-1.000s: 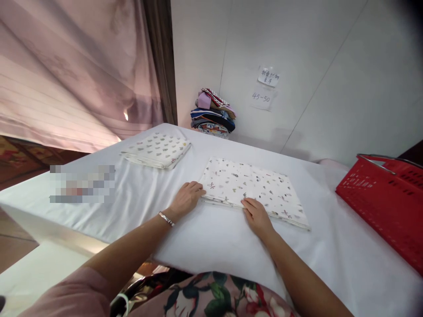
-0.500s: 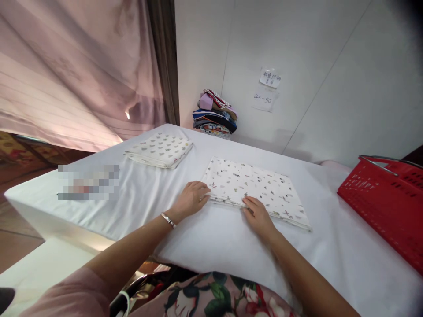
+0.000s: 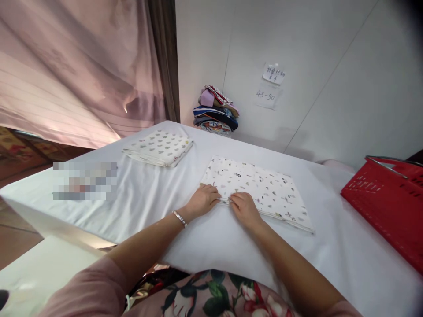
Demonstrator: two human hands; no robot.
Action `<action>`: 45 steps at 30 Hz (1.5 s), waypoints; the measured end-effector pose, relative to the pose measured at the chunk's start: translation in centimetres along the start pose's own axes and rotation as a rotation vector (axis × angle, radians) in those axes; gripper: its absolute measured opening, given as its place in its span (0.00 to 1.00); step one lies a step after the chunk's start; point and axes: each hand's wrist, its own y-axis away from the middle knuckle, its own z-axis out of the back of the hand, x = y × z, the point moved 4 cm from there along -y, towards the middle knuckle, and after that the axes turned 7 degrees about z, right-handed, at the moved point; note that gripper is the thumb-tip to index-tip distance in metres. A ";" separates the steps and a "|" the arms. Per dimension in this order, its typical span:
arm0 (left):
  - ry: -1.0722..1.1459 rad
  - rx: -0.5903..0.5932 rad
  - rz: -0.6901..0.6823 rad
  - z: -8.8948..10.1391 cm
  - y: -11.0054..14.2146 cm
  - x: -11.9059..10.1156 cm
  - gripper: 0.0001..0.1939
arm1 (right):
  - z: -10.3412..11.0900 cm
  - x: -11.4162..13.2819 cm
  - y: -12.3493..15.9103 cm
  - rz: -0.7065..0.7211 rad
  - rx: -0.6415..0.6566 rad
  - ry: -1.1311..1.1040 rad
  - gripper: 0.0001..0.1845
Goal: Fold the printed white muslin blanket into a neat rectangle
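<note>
A folded white cloth with small printed marks (image 3: 261,187) lies flat on the white-covered table (image 3: 205,237) in front of me. My left hand (image 3: 203,200), with a bracelet at its wrist, rests on the cloth's near edge with fingers curled onto it. My right hand (image 3: 243,208) sits just beside it on the same edge, fingers bent and pressing the fabric. The two hands nearly touch. A second folded patterned cloth (image 3: 158,147) lies further off to the left.
A red plastic basket (image 3: 383,200) with a metal handle stands at the right edge of the table. A stack of folded coloured clothes (image 3: 216,110) sits at the back by the wall. A pink curtain (image 3: 76,70) hangs on the left.
Both hands have slid along the cloth's near edge toward each other, the right one leftward and the left one rightward. The cloth itself stays in place.
</note>
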 end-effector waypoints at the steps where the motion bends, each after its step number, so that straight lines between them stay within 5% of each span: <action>1: -0.003 -0.001 -0.008 0.0 0.0 0.0 0.09 | -0.1 0.0 0.1 0.009 0.001 0.008 0.11; 15: -0.045 0.011 -0.015 0.2 0.4 -0.5 0.13 | -0.3 0.3 0.8 0.013 -0.113 -0.047 0.15; 29: 0.041 0.030 0.044 1.3 1.2 -0.1 0.12 | -0.6 0.7 1.2 0.096 -0.038 -0.048 0.16; 32: 0.055 -0.026 0.179 2.6 1.7 1.7 0.14 | -0.8 0.9 1.4 0.122 -0.011 0.010 0.18; 39: 0.204 -0.153 0.815 4.8 4.0 6.7 0.13 | -1.2 0.7 1.6 0.146 0.002 0.049 0.18; 45: 0.373 -0.036 0.928 3.7 4.4 6.5 0.17 | -1.1 0.8 1.7 0.139 0.018 0.045 0.18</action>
